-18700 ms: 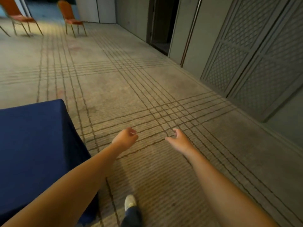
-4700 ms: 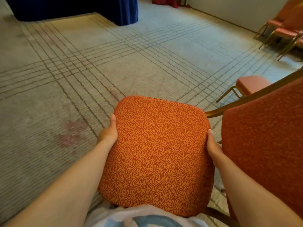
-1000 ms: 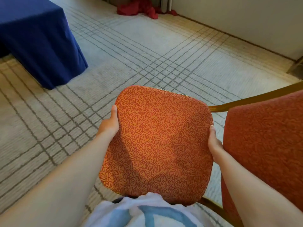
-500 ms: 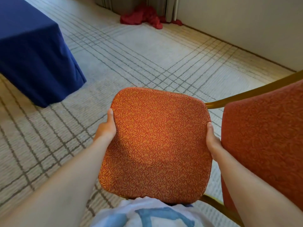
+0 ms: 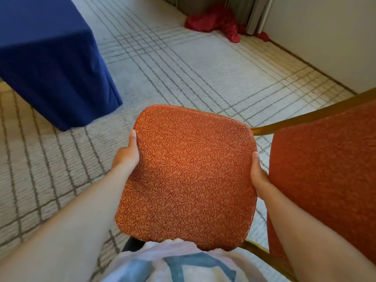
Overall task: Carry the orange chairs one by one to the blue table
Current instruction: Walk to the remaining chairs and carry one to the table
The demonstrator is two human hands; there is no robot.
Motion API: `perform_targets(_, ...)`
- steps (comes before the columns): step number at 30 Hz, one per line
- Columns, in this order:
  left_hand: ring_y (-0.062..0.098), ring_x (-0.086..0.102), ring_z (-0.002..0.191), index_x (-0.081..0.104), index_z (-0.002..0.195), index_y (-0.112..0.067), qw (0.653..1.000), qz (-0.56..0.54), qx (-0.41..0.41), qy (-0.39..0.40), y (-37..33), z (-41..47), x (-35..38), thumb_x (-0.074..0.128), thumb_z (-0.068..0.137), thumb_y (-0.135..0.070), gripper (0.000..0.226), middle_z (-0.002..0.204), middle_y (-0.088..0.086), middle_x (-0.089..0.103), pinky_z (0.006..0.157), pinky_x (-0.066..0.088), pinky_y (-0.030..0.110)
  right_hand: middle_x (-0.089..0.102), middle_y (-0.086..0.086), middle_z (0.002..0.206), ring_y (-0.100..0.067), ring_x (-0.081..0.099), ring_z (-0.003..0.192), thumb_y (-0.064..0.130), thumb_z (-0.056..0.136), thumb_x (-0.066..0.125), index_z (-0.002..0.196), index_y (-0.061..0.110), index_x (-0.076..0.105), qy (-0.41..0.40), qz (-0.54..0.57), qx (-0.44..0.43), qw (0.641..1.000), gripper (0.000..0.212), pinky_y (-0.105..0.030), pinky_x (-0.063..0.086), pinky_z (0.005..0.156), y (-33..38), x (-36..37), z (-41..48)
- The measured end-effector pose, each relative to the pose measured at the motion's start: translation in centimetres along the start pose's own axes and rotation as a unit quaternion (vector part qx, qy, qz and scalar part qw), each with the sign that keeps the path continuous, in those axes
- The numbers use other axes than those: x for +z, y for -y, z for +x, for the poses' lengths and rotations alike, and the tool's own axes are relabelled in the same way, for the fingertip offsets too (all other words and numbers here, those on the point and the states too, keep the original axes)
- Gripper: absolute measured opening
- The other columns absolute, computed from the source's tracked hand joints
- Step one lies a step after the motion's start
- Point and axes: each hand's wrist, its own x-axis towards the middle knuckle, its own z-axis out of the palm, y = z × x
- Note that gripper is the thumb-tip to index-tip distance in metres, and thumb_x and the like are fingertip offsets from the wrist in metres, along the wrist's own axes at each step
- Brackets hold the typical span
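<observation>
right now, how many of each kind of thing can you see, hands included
orange chair: 1
blue table: 1
red cloth heap: 1
hands: 2, left hand and right hand, both gripping the chair
total: 5

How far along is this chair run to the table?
Done: one orange chair looks lifted, its seat tilted toward the camera. In hand: the left hand and right hand grip opposite seat edges. Left: the blue table stands ahead on the left across bare carpet, with no chair beside its visible corner, so this one needs setting down there. How many more remain cannot be told.
</observation>
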Motion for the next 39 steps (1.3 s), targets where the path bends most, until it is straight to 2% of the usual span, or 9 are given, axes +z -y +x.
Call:
perform_targets(4, 0.038, 0.055, 0.113, 0.06, 0.118, 0.002, 1.0, 0.006, -0.009, -0.006, -5.0, 4.3, 0.6, -0.002, 0.059, -0.097, 0.131, 0.124, 0.024, 0.059, 0.096, 0.039, 0.042, 0.052, -0.019, 0.14, -0.037, 0.049, 0.128, 0.074, 0.091, 0.022, 0.14, 0.014, 0.051, 0.018, -0.004, -0.009, 1.0, 0.083, -0.05, 0.039, 0.109, 4.9, 1.9, 4.9)
perform_targets(11, 0.039, 0.053, 0.118, 0.059, 0.122, 0.001, 1.0, -0.002, -0.009, -0.003, -14.3, 14.7, 1.1, 0.001, 0.067, -0.093, 0.123, 0.128, 0.024, 0.057, 0.101, 0.036, 0.043, 0.049, -0.022, 0.142, -0.038, 0.047, 0.129, 0.077, 0.088, 0.025, 0.141, 0.006, 0.048, 0.039, -0.007, 0.017, 0.999, 0.091, -0.049, 0.037, 0.11, 15.0, 7.4, 14.4)
perform_targets(19, 0.038, 0.047, 0.126, 0.052, 0.131, 0.001, 0.999, -0.025, 0.023, -0.008, -29.2, 28.0, -2.1, 0.0, 0.07, -0.09, 0.122, 0.137, 0.025, 0.05, 0.106, 0.033, 0.043, 0.05, -0.022, 0.141, -0.038, 0.048, 0.129, 0.077, 0.089, 0.024, 0.14, 0.008, 0.05, 0.027, 0.004, -0.027, 0.999, 0.089, -0.05, 0.037, 0.111, 32.0, 14.2, 23.9)
perform_targets(23, 0.037, 0.046, 0.128, 0.046, 0.136, 0.001, 0.999, -0.04, 0.015, -0.012, -36.0, 33.4, -3.9, 0.0, 0.064, -0.094, 0.128, 0.142, 0.021, 0.046, 0.106, 0.033, 0.045, 0.048, -0.022, 0.143, -0.038, 0.046, 0.131, 0.078, 0.087, 0.022, 0.143, 0.01, 0.046, 0.033, 0.002, -0.037, 0.999, 0.091, -0.05, 0.036, 0.111, 39.9, 16.9, 27.7)
perform_targets(30, 0.037, 0.046, 0.128, 0.049, 0.133, 0.003, 0.999, -0.051, 0.005, -0.011, -43.7, 43.7, -3.2, 0.001, 0.068, -0.092, 0.124, 0.139, 0.022, 0.049, 0.107, 0.032, 0.043, 0.048, -0.017, 0.145, -0.036, 0.045, 0.132, 0.073, 0.092, 0.022, 0.145, 0.018, 0.045, 0.032, -0.028, -0.077, 0.996, 0.08, -0.049, 0.035, 0.113, 50.5, 22.3, 36.1)
perform_targets(39, 0.037, 0.05, 0.123, 0.052, 0.131, -0.002, 0.994, -0.083, -0.064, -0.019, -58.1, 58.5, -3.7, -0.002, 0.061, -0.095, 0.129, 0.135, 0.02, 0.053, 0.102, 0.036, 0.045, 0.048, -0.023, 0.143, -0.04, 0.046, 0.129, 0.082, 0.084, 0.021, 0.142, 0.005, 0.045, 0.063, -0.102, -0.053, 0.991, 0.099, -0.05, 0.036, 0.111, 70.4, 30.5, 50.1)
